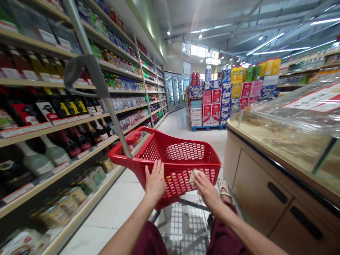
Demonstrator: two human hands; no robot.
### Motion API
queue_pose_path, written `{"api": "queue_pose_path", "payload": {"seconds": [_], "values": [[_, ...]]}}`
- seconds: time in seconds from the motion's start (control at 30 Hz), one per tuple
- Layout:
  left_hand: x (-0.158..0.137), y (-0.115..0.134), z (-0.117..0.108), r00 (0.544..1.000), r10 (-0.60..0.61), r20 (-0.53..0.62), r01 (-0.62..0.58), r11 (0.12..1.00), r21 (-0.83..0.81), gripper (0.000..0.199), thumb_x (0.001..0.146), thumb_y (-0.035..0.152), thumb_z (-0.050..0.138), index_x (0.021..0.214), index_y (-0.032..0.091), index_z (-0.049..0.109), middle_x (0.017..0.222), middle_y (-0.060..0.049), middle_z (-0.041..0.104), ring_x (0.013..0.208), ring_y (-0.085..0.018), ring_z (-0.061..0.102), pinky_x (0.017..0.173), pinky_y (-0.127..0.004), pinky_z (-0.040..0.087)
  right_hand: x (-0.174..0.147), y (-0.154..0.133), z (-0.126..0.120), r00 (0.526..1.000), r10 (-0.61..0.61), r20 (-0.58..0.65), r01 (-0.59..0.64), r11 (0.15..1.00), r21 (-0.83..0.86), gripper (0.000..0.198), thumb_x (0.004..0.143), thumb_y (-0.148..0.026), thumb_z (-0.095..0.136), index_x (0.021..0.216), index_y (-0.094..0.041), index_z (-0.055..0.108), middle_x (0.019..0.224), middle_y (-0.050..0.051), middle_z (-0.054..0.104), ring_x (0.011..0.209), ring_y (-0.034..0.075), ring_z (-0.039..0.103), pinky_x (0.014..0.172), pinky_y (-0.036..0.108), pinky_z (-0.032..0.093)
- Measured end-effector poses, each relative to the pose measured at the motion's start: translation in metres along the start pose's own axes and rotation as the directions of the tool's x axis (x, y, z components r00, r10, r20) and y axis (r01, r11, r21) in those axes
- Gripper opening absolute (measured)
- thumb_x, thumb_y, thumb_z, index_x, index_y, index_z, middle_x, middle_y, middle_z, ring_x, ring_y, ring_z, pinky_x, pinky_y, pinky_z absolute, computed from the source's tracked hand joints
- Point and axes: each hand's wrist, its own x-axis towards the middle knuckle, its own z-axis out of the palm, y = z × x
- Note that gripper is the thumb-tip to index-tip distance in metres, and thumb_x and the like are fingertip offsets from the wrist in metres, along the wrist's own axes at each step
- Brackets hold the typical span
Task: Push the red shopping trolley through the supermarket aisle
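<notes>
Right in front of me is a red plastic shopping basket (183, 163) with lattice sides, mounted on a wheeled frame. A grey pole with a looped handle (102, 79) rises from its left end. My left hand (155, 180) lies against the near side, just below the rim, fingers spread. Against the lattice farther right, my right hand (205, 187) presses a crumpled off-white cloth (196, 176). The fingers are closed over the cloth, and part of it shows above them. Inside the basket, I see no goods in the visible part.
Shelves of bottles and cans (71, 106) line the left side. A wooden counter (255, 173) with a clear cover stands close on the right. Stacked drink cartons (211, 102) sit on a blue pallet ahead, with glass-door fridges (175, 88) behind.
</notes>
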Motion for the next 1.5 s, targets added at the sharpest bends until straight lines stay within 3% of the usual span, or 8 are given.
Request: {"api": "queue_pose_path", "payload": {"seconds": [0.27, 0.43, 0.63, 0.8, 0.97, 1.17, 1.37, 1.5], "values": [[0.004, 0.032, -0.003, 0.994, 0.056, 0.092, -0.051, 0.997, -0.059, 0.063, 0.067, 0.015, 0.035, 0.129, 0.010, 0.032, 0.139, -0.010, 0.025, 0.129, -0.022, 0.019, 0.103, -0.055, 0.011, -0.019, 0.023, -0.008, 1.000, -0.016, 0.001, 0.016, 0.997, -0.071, 0.035, 0.083, -0.010, 0.036, 0.111, -0.015, 0.056, 0.114, 0.011, 0.057, 0.120, 0.020, 0.038, 0.089, 0.038, 0.045], [0.006, 0.038, 0.002, 0.994, 0.078, 0.080, -0.073, 0.995, -0.064, 0.062, 0.068, 0.016, 0.034, 0.130, 0.010, 0.029, 0.139, -0.009, 0.025, 0.130, -0.021, 0.017, 0.104, -0.054, 0.008, -0.026, 0.047, -0.025, 0.988, 0.127, -0.089, -0.135, 0.987, -0.088, 0.038, 0.084, -0.012, 0.037, 0.119, -0.015, 0.049, 0.127, 0.011, 0.046, 0.125, 0.021, 0.029, 0.098, 0.043, 0.035], [0.008, 0.049, 0.004, 0.988, 0.098, 0.119, -0.093, 0.994, -0.049, 0.060, 0.069, 0.017, 0.034, 0.129, 0.011, 0.031, 0.140, -0.008, 0.024, 0.130, -0.022, 0.017, 0.103, -0.055, 0.009, -0.043, 0.062, -0.032, 0.987, 0.149, 0.065, -0.144, 0.987, -0.079, 0.042, 0.078, -0.005, 0.037, 0.114, -0.016, 0.054, 0.121, 0.010, 0.052, 0.120, 0.021, 0.037, 0.093, 0.040, 0.041], [0.006, 0.049, 0.007, 0.993, 0.084, 0.081, -0.084, 0.996, -0.012, 0.062, 0.069, 0.017, 0.036, 0.130, 0.012, 0.030, 0.140, -0.008, 0.026, 0.130, -0.023, 0.016, 0.104, -0.053, 0.012, -0.039, 0.075, -0.037, 0.956, 0.284, -0.070, -0.286, 0.958, -0.030, 0.043, 0.081, -0.011, 0.037, 0.122, -0.018, 0.047, 0.131, 0.008, 0.041, 0.126, 0.020, 0.027, 0.100, 0.042, 0.032], [0.003, 0.044, 0.014, 0.992, 0.102, 0.071, -0.102, 0.995, -0.004, 0.060, 0.070, 0.017, 0.035, 0.130, 0.013, 0.030, 0.141, -0.007, 0.022, 0.130, -0.022, 0.015, 0.104, -0.053, 0.011, -0.064, 0.080, -0.025, 0.914, 0.379, 0.142, -0.381, 0.924, -0.013, 0.042, 0.076, -0.008, 0.040, 0.113, -0.020, 0.056, 0.122, 0.009, 0.051, 0.116, 0.022, 0.043, 0.093, 0.040, 0.041], [0.005, 0.044, 0.014, 0.992, 0.098, 0.074, -0.097, 0.995, -0.016, 0.058, 0.072, 0.017, 0.033, 0.130, 0.013, 0.030, 0.140, -0.007, 0.025, 0.130, -0.022, 0.016, 0.103, -0.053, 0.011, -0.039, 0.077, -0.040, 0.918, 0.365, -0.153, -0.362, 0.931, 0.049, 0.047, 0.081, -0.012, 0.035, 0.126, -0.021, 0.041, 0.135, 0.007, 0.035, 0.126, 0.020, 0.026, 0.102, 0.042, 0.030], [0.005, 0.041, 0.013, 0.987, 0.133, 0.089, -0.132, 0.991, -0.017, 0.060, 0.071, 0.019, 0.035, 0.131, 0.013, 0.028, 0.141, -0.007, 0.024, 0.131, -0.023, 0.014, 0.104, -0.053, 0.008, -0.053, 0.073, -0.025, 0.924, 0.379, 0.041, -0.380, 0.925, 0.014, 0.039, 0.078, -0.012, 0.038, 0.112, -0.018, 0.057, 0.118, 0.011, 0.054, 0.115, 0.023, 0.044, 0.090, 0.043, 0.044], [0.002, 0.041, 0.016, 0.989, 0.133, 0.071, -0.130, 0.991, -0.037, 0.059, 0.072, 0.019, 0.034, 0.131, 0.013, 0.028, 0.141, -0.008, 0.021, 0.130, -0.022, 0.015, 0.104, -0.053, 0.009, -0.028, 0.053, -0.035, 0.943, 0.297, -0.153, -0.285, 0.954, 0.095, 0.044, 0.082, -0.014, 0.038, 0.125, -0.020, 0.043, 0.133, 0.008, 0.038, 0.124, 0.021, 0.031, 0.099, 0.045, 0.033]]}}
